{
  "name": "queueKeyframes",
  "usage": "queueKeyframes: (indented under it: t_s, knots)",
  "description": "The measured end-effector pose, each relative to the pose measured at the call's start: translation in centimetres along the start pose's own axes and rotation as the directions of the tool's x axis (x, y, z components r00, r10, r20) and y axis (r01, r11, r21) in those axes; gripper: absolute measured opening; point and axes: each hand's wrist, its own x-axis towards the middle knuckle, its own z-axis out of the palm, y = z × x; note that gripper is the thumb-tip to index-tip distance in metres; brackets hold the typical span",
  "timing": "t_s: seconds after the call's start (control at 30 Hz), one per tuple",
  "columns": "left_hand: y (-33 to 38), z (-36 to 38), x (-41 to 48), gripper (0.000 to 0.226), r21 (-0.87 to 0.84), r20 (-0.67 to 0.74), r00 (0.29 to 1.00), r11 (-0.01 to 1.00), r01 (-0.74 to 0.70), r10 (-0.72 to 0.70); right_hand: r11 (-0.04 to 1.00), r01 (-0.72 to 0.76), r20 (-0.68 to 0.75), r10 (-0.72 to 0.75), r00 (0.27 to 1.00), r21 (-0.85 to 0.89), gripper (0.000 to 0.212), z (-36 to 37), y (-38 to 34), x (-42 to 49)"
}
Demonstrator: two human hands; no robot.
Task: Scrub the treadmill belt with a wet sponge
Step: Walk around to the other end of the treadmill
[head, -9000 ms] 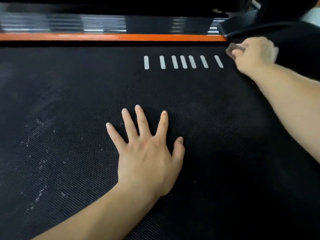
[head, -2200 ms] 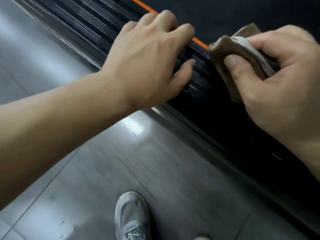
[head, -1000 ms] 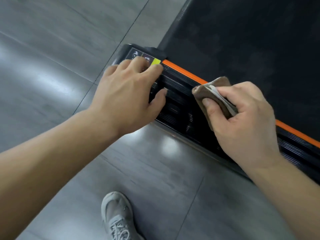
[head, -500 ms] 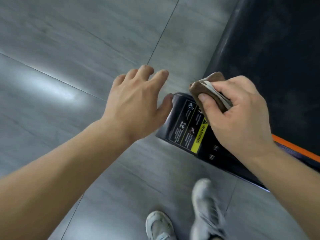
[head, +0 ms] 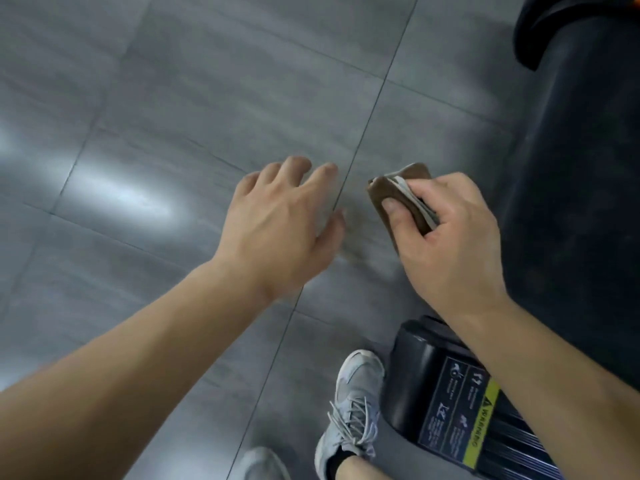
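Observation:
My right hand (head: 450, 244) is shut on a brown sponge (head: 393, 192) with a pale layer, held in the air above the grey floor, left of the black treadmill belt (head: 575, 202). The belt's rear end curves down along the right edge of the view. My left hand (head: 280, 230) hovers over the floor with its fingers spread and holds nothing. Neither hand touches the treadmill.
The treadmill's black rear corner cap (head: 446, 414), with a yellow warning label, sits at the lower right. Grey tiled floor (head: 173, 133) fills the left and top. My grey lace-up shoe (head: 353, 410) stands beside the corner cap; another shoe tip (head: 263, 465) shows at the bottom.
The view has swung past the treadmill's rear corner, which now lies lower right. Both hands have come off the side rail and hang over the floor; the sponge stays in my right hand.

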Motion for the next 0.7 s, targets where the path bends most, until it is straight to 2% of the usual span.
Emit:
queueKeyframes:
  t_s: [0.13,0.33,0.47,0.7]
  knots:
    - [-3.6,-2.8,3.6,0.058,-0.016,0.045,0.999,1.0,0.01,-0.009,1.0,-0.021,0.047,0.022,0.999,-0.016,0.019,1.2,-2.7,4.7]
    - [-9.2,-8.1,12.2,0.06,-0.004,0.106,0.994,1.0,-0.03,0.03,0.996,-0.091,0.019,0.091,0.996,-0.018,0.027,2.3,-6.5,12.3]
    - [-11.7,-11.5,19.1,0.061,0.038,0.155,0.984,0.994,-0.101,0.094,0.985,-0.166,-0.044,0.164,0.986,-0.047,0.018,2.8,-7.6,17.4]
    - [-12.5,-14.6,30.2,0.062,0.07,0.195,0.967,0.982,-0.178,0.161,0.961,-0.274,-0.115,0.268,0.957,-0.042,0.024,1.8,-6.6,26.1]
